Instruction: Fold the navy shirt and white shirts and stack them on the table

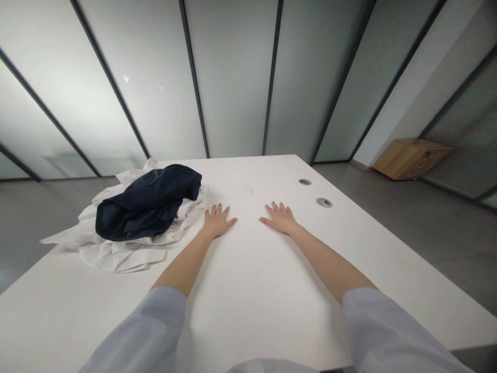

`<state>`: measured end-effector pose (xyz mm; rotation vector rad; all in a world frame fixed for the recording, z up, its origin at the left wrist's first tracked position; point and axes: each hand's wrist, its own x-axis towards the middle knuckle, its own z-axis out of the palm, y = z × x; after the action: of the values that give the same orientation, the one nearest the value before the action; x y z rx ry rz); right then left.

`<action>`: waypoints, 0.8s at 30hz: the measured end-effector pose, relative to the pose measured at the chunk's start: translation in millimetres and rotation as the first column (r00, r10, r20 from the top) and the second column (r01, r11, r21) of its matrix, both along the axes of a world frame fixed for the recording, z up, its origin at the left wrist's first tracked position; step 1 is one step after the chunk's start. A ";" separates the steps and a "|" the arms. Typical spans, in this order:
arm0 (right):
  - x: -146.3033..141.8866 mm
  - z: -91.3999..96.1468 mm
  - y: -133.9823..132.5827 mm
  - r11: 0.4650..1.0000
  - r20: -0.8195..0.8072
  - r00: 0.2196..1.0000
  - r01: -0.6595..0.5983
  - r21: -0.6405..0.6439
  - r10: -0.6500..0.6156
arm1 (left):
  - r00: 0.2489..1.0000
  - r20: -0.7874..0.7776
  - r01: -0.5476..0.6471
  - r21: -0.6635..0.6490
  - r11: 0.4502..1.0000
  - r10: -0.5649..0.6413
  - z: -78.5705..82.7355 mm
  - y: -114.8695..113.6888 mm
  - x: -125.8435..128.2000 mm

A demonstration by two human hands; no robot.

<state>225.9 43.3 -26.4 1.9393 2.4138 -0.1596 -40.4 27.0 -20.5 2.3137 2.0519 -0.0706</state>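
Both of my arms reach forward over a white table point(256, 290). My left hand point(218, 221) lies flat on the tabletop with its fingers spread, just right of a heap of cloth. My right hand point(280, 218) also rests flat, fingers apart and holding nothing. In the heap, a crumpled dark navy cloth or garment point(151, 202) lies on top of wrinkled white fabric point(120, 256). Its folds hide what kind of pieces these are. The white fabric hangs past the table's left edge.
Two round cable grommets, a farther one point(305, 182) and a nearer one point(324, 202), sit near the table's right edge. Frosted glass panels point(236, 77) with dark frames stand behind. A wooden cabinet point(411, 158) is on the floor at the right.
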 end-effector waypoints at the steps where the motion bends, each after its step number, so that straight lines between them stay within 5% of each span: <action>1: 0.0 -0.2 0.2 1.000 0.001 1.000 0.000 -0.002 0.000 | 1.000 -0.004 -0.001 0.002 1.000 0.001 0.0 -0.1 0.0; 24: 0.4 -0.9 0.8 1.000 -0.005 1.000 0.001 -0.002 -0.001 | 1.000 -0.003 0.004 0.012 1.000 -0.004 -0.5 0.1 -0.3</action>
<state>226.4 44.1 -27.4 1.9423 2.4148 -0.1674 -40.7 27.0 -21.1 2.3256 2.0550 -0.0619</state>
